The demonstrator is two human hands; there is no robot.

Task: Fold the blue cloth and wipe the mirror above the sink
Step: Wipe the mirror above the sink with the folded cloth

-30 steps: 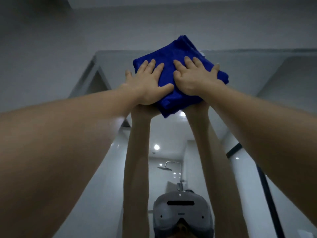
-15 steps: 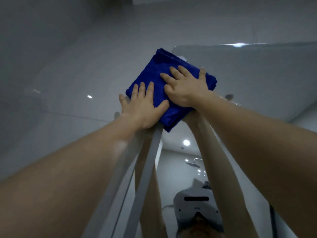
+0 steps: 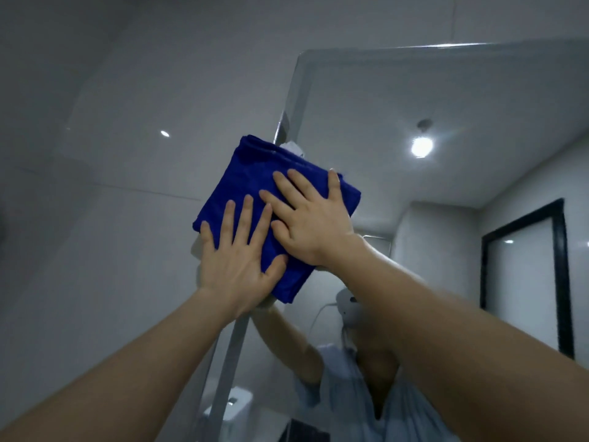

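1 head-worn wide-angle view looks steeply up, close to the mirror [image 3: 462, 100], whose left edge crosses frame centre.

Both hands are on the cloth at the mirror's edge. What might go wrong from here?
The cloth straddles the left edge of the mirror, so it may snag there or wipe the wall instead. The left hand and right hand press it with flat fingers, gripping nothing, so it might slip or unfold.
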